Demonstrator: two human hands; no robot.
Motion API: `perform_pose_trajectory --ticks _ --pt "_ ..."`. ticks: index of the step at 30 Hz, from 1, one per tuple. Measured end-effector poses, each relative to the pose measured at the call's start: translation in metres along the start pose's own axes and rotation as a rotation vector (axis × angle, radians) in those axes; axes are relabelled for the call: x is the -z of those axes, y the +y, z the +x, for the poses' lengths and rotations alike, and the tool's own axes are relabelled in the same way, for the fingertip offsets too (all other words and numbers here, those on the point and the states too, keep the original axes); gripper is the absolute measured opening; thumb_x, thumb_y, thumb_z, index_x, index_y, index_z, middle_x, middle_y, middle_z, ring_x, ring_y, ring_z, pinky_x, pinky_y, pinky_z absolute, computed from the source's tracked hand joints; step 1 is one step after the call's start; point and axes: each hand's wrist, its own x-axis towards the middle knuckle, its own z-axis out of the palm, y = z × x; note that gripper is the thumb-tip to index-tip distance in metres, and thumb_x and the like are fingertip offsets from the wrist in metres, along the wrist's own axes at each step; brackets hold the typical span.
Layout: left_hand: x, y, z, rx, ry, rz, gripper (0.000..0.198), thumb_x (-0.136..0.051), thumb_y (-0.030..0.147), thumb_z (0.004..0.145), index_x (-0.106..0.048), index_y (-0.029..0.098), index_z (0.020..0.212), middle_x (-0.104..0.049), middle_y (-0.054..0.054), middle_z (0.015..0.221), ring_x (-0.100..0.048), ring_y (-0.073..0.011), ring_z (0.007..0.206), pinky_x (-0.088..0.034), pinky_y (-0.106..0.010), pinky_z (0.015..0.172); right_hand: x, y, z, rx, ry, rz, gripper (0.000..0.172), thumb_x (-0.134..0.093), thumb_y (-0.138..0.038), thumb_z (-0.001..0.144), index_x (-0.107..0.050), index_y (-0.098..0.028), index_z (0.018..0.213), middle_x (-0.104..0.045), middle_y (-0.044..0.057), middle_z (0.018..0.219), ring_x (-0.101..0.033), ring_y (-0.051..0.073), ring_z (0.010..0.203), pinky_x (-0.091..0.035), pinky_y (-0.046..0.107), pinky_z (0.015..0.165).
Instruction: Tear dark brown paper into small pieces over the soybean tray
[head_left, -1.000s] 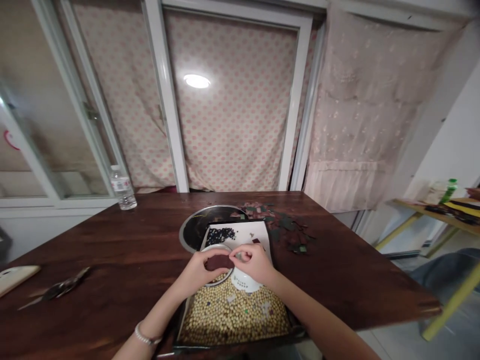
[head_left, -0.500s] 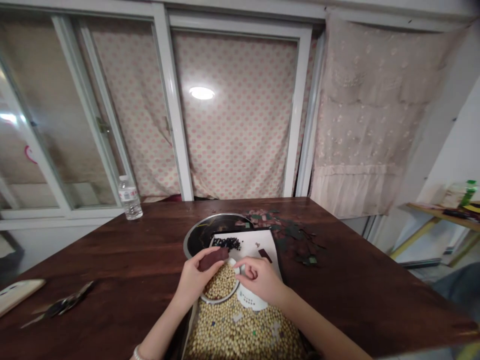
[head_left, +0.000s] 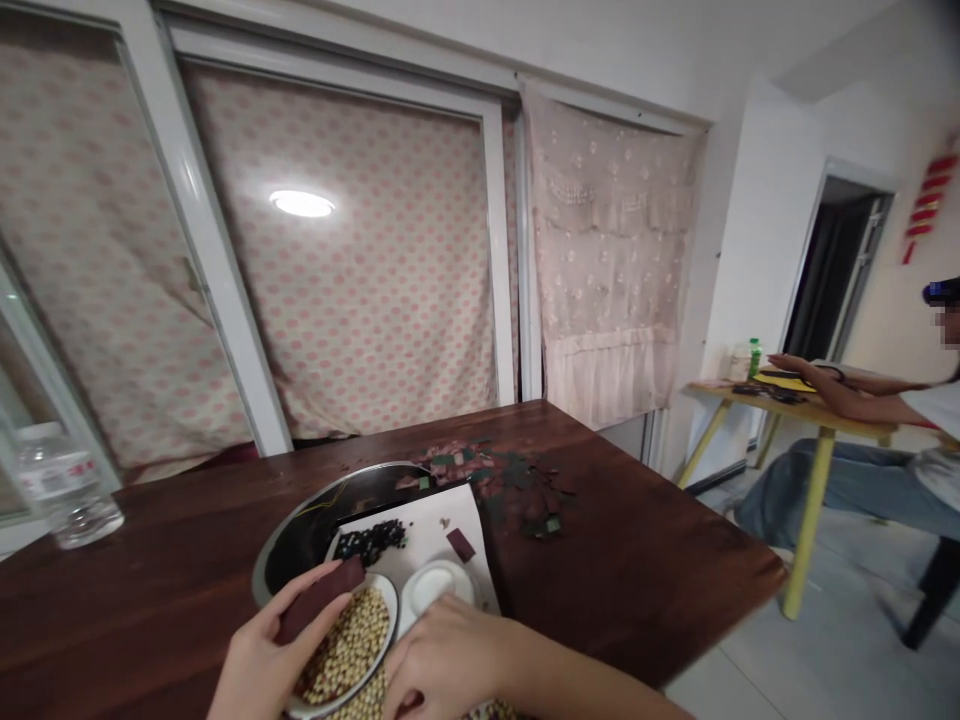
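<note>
My left hand (head_left: 255,645) is closed on a dark maroon folded piece (head_left: 322,598), its fingers over the top and the thumb below. Beneath it stands a white bowl (head_left: 391,608) filled with pale round beans (head_left: 360,640). My right hand (head_left: 454,650) reaches down beside the bowl over more of these beans, its fingers curled; whatever lies between the fingertips is hidden. Just behind that hand is a small round white dish (head_left: 435,578). On a white sheet (head_left: 435,515) lie a heap of black beans (head_left: 371,540) and a flat maroon strip (head_left: 460,545).
A dark round pan (head_left: 289,545) lies behind the sheet. Maroon and green scraps (head_left: 517,485) are scattered across the wooden table (head_left: 600,520). A water bottle (head_left: 64,490) stands at left. At right a person (head_left: 930,410) sits by a yellow-legged table (head_left: 810,500).
The view has swung right, bringing the seated person into sight. My right hand has moved from the bowl's rim down to the beans in front. My left hand still holds the maroon piece.
</note>
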Motion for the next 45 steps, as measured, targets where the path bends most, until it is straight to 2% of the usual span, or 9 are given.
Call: perform_pose_trajectory --ticks 5,13,16,21,24,29,37,42,45 --pt "0.0 0.005 -0.002 0.04 -0.023 -0.009 0.046 -0.074 0.05 0.053 -0.069 0.02 0.087 -0.073 -0.003 0.088 -0.069 -0.025 0.084 -0.055 -0.027 0.077 0.001 -0.001 -0.001 0.015 -0.011 0.008 0.021 -0.058 -0.038 0.079 -0.071 -0.026 0.092 -0.072 -0.007 0.083 -0.061 0.007 0.07 -0.028 0.019 0.048" --pt "-0.001 0.003 -0.006 -0.044 -0.104 0.017 0.037 -0.072 0.042 0.062 -0.069 0.019 0.091 -0.073 -0.004 0.094 -0.068 -0.0235 0.088 -0.055 -0.027 0.079 -0.008 0.002 0.0 0.084 0.076 0.019 0.015 -0.06 -0.031 0.075 -0.07 -0.023 0.083 -0.067 -0.007 0.072 -0.056 0.007 0.061 -0.027 0.022 0.047" --pt "-0.003 0.006 -0.01 -0.082 -0.168 0.027 0.033 -0.071 0.037 0.064 -0.069 0.02 0.092 -0.072 -0.004 0.094 -0.068 -0.0225 0.087 -0.054 -0.028 0.08 -0.01 0.004 0.003 0.063 0.25 0.18 0.013 -0.059 -0.025 0.073 -0.07 -0.019 0.079 -0.064 -0.005 0.069 -0.053 0.006 0.058 -0.034 0.017 0.052" --pt "-0.006 0.014 -0.017 -0.146 -0.37 0.04 0.029 -0.068 0.029 0.069 -0.068 0.022 0.097 -0.071 -0.003 0.098 -0.067 -0.0204 0.091 -0.052 -0.029 0.085 -0.012 0.007 0.01 -0.172 0.698 0.335 0.011 -0.06 -0.021 0.073 -0.07 -0.017 0.077 -0.055 -0.002 0.062 -0.042 0.006 0.047 -0.036 0.017 0.047" --pt "-0.008 0.021 -0.021 -0.135 -0.46 0.027 0.027 -0.066 0.024 0.071 -0.068 0.022 0.098 -0.071 -0.003 0.1 -0.066 -0.0198 0.092 -0.052 -0.029 0.085 -0.013 0.009 0.012 -0.188 0.809 0.326 0.01 -0.06 -0.017 0.072 -0.07 -0.018 0.073 -0.051 -0.003 0.06 -0.04 0.006 0.046 -0.035 0.018 0.046" --pt "-0.01 0.025 -0.026 -0.107 -0.4 -0.013 0.029 -0.068 0.021 0.069 -0.066 0.02 0.098 -0.07 -0.005 0.1 -0.065 -0.0206 0.095 -0.05 -0.034 0.089 -0.015 0.01 0.012 -0.212 0.857 0.34 0.01 -0.059 -0.016 0.073 -0.069 -0.018 0.072 -0.047 -0.003 0.058 -0.038 0.007 0.046 -0.032 0.019 0.046" --pt "-0.014 0.022 -0.03 -0.136 -0.344 -0.047 0.03 -0.068 0.024 0.071 -0.066 0.019 0.1 -0.07 -0.005 0.102 -0.064 -0.0202 0.096 -0.049 -0.035 0.09 -0.015 0.005 0.009 -0.186 0.787 0.38 0.008 -0.059 -0.013 0.072 -0.066 -0.017 0.07 -0.042 -0.004 0.056 -0.04 0.008 0.049 -0.033 0.019 0.047" --pt "-0.015 0.02 -0.031 -0.143 -0.366 -0.067 0.03 -0.067 0.019 0.07 -0.065 0.019 0.1 -0.069 -0.005 0.102 -0.064 -0.0192 0.095 -0.049 -0.034 0.088 -0.015 0.005 0.009 -0.239 0.846 0.343 0.012 -0.056 -0.012 0.074 -0.065 -0.018 0.07 -0.043 -0.003 0.059 -0.039 0.008 0.05 -0.033 0.019 0.048" --pt "-0.015 0.018 -0.031 -0.136 -0.349 -0.066 0.031 -0.067 0.022 0.072 -0.065 0.019 0.102 -0.069 -0.006 0.104 -0.064 -0.0198 0.095 -0.049 -0.035 0.089 -0.014 0.005 0.009 -0.218 0.811 0.353 0.01 -0.057 -0.012 0.073 -0.065 -0.017 0.069 -0.042 -0.004 0.058 -0.038 0.008 0.048 -0.032 0.019 0.047"
